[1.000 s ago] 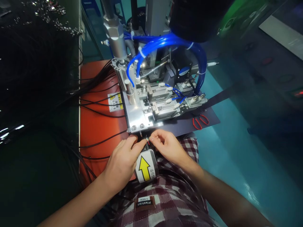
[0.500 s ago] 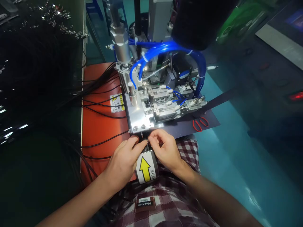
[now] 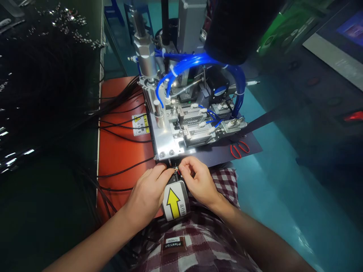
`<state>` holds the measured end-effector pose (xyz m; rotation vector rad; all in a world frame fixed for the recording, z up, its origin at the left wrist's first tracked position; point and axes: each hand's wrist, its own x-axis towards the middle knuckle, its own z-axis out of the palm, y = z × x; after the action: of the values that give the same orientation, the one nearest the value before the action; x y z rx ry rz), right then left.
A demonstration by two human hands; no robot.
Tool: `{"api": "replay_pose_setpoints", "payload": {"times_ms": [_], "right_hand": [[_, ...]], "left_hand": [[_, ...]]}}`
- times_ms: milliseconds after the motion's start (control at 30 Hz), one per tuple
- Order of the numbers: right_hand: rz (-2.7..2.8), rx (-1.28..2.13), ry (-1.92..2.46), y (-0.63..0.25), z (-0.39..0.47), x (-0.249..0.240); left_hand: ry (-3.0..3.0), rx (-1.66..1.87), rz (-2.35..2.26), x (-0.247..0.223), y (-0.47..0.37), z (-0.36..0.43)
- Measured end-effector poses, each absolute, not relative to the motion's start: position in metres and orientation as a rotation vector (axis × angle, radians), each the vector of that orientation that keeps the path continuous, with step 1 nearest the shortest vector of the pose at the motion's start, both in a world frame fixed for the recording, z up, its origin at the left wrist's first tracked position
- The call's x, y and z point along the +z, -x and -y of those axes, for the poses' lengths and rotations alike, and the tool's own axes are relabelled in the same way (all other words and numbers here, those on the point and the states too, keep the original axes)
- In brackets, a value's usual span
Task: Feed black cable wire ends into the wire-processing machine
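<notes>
Head view. Left hand and right hand meet at the front edge of the jig, just above the arrow label. Both sets of fingers are pinched nearly closed on a small wire end; a red lead shows between the fingertips, with some tiny part on it, too small to tell what. The wire end sits just below the jig's plate edge, over the lap.

Judgement: light, thin, limp wire, and the tip bends easily. Best held close behind the tip, with a gentle pinch.

Around: black cables lie across the orange mat, blue hoses loop above the jig, red scissors lie to its right.
</notes>
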<state>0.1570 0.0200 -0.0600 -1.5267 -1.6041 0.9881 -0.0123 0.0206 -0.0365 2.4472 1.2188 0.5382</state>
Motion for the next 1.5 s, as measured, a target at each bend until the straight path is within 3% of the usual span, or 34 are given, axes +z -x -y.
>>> {"api": "replay_pose_setpoints", "payload": {"times_ms": [200,433,900,1033,1267,1500], "right_hand": [[1.637,0.975,1.521,-0.158,-0.02,-0.058],[1.403,1.268,1.568,-0.162,-0.024,-0.066],[1.606,0.83,1.587,-0.148,-0.02,-0.05],[1.466,0.966,1.604,-0.151,-0.019,-0.057],[1.01,1.569,1.493,-0.157,-0.027,-0.065],[1.041,1.519,1.535,-0.155,-0.009,-0.062]], "left_hand": [[-2.437,0.534,-1.212,-0.037,0.013,-0.02],[-2.468,0.534,-1.239,-0.036,0.013,-0.02],[-2.472,0.536,-1.249,-0.036,0.013,-0.021],[-2.439,0.544,-1.249,-0.035,0.013,-0.02],[-2.546,0.517,-1.275,-0.034,0.014,-0.019],[-2.525,0.478,-1.305,-0.035,0.014,-0.017]]}}
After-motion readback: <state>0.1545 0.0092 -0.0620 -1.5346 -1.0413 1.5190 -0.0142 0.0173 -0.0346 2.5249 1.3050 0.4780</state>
